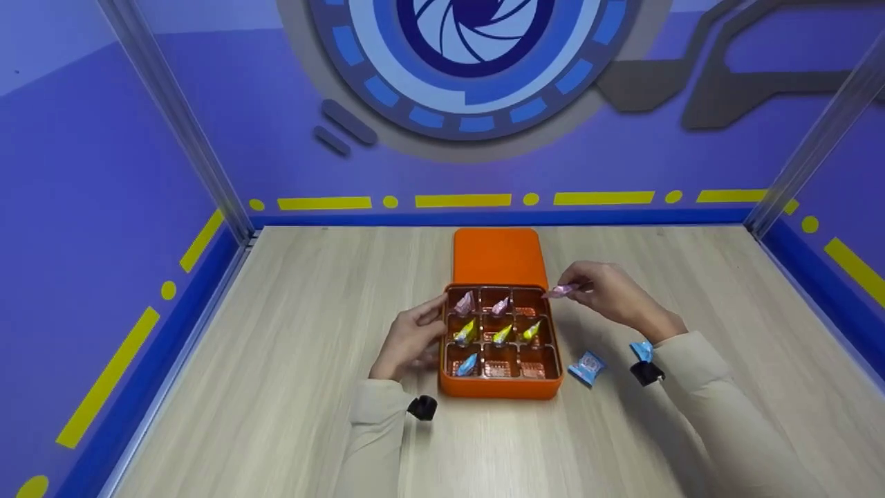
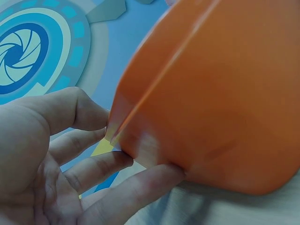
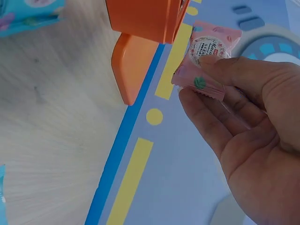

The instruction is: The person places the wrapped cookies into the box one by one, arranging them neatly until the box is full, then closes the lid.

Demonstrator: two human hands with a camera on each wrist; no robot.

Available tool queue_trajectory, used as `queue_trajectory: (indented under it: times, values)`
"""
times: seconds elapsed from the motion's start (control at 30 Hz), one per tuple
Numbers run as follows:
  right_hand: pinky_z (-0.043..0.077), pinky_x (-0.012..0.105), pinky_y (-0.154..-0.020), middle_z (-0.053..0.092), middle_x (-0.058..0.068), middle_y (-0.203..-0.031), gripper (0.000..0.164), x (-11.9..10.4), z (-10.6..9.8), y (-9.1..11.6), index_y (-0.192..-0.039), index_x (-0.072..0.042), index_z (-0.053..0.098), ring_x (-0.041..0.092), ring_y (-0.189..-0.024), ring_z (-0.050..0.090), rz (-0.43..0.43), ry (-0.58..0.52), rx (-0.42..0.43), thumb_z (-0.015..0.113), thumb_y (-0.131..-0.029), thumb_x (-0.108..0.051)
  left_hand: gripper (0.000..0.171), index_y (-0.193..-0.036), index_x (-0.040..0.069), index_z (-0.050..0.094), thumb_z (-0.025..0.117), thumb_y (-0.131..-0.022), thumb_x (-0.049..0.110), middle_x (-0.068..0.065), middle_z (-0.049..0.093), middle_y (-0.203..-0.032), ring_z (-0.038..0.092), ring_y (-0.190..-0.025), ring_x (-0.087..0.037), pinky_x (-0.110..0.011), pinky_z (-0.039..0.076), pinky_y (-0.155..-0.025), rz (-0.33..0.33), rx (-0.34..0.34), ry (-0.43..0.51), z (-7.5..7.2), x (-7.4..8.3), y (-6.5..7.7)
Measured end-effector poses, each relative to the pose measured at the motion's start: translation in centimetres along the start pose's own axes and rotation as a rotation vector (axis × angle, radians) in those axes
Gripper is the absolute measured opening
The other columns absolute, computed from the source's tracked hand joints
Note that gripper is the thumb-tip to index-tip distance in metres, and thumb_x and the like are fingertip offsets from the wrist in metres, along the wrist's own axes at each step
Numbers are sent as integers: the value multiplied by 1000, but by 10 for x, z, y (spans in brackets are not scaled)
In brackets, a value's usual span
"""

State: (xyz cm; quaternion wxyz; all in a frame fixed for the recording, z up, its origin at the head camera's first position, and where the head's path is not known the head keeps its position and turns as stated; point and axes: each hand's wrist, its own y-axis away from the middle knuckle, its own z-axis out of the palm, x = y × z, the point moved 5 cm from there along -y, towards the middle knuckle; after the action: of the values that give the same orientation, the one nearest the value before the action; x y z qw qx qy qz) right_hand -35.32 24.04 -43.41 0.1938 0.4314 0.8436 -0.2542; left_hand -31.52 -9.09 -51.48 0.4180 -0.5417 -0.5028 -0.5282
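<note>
An orange box (image 1: pixel 501 389) holds a clear divided tray with several square compartments. Pink wrapped candies (image 1: pixel 464 303) stand in the back left and back middle compartments, yellow ones (image 1: pixel 502 335) fill the middle row, and a blue one (image 1: pixel 467 364) is at front left. My left hand (image 1: pixel 409 340) touches the box's left side, its spread fingertips against the orange wall (image 2: pixel 211 103) in the left wrist view. Between thumb and fingers, my right hand (image 1: pixel 612 294) pinches a pink wrapped candy (image 3: pixel 206 58), just beyond the back right compartment's edge.
Behind the box lies an orange lid (image 1: pixel 496 256). To its right on the wood-grain table (image 1: pixel 297 332) are a blue wrapped candy (image 1: pixel 586 368) and another blue one (image 1: pixel 641 351) partly under the right cuff. Purple panels (image 1: pixel 387 173) enclose the back and sides.
</note>
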Motion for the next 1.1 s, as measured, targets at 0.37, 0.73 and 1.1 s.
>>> queue_trajectory:
  times: [0.37,0.73,1.1]
  values:
    - [62,50,-88,75,5,-102,18,-9,8,-15,-105,-6,77,27,-96,73,-50,35,-70,76,-94,8,59,-154,14,58,70,-96,7,-15,63,-146,74,-99,-22,-23,48,-47,6,12,-21,-2,0,-1]
    - [62,48,-84,75,7,-99,15,-19,16,-25,-104,-5,77,25,-92,72,-105,77,-119,75,-95,7,59,-154,13,58,68,-96,5,-15,63,-146,71,-113,-25,-23,52,-54,10,8,-19,-1,0,-1]
    - [62,46,-79,74,8,-96,16,-30,24,-34,-101,-2,76,26,-88,72,-225,153,-140,75,-92,12,59,-154,18,58,69,-97,8,-11,62,-147,74,-103,-21,-23,47,-47,-18,10,-37,-1,0,1]
